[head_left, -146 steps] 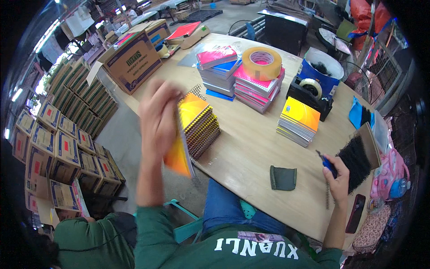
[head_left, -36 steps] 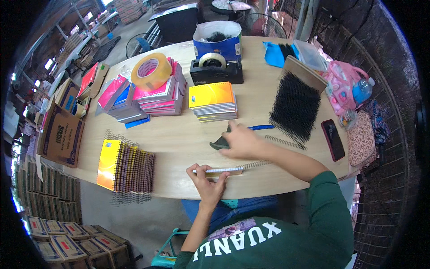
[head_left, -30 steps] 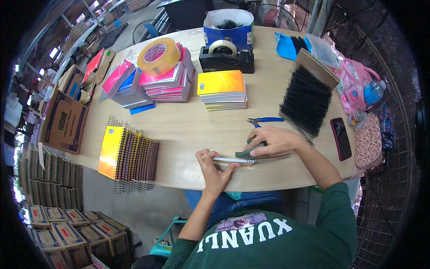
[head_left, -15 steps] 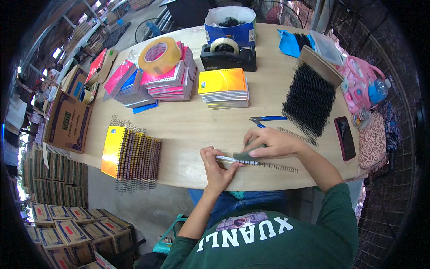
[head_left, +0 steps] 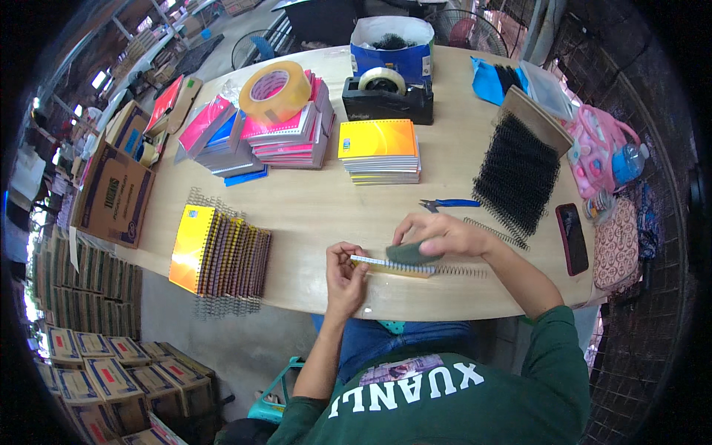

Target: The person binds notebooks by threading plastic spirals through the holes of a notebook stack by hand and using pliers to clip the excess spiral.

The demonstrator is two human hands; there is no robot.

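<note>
My left hand (head_left: 345, 283) is closed on the left end of a small yellow notebook (head_left: 404, 271), held spine up near the table's front edge. A dark wire spiral coil (head_left: 463, 272) threads along its spine and sticks out past the right end. In my right hand (head_left: 454, 236) is a dark green pad (head_left: 414, 254), gripped between thumb and fingers and lying against the coil and spine. Behind that hand lie blue-handled cutting pliers (head_left: 454, 202). To the left stands a row of yellow notebooks (head_left: 194, 248) with coils jutting from both ends.
Finished-looking yellow notebooks (head_left: 378, 141) form a stack mid-table. Behind it are a tape dispenser (head_left: 389, 104) and a blue box (head_left: 393, 55). Pink notebooks (head_left: 297, 137) carry a tape roll (head_left: 274, 90). At right lie many black coils (head_left: 517, 174), a phone (head_left: 572, 239) and a pink bag (head_left: 604, 144).
The pad in my right hand has moved slightly left along the spine. The notebook has tilted, showing more of its yellow cover, and my left hand has shifted left. The whole view has shifted slightly.
</note>
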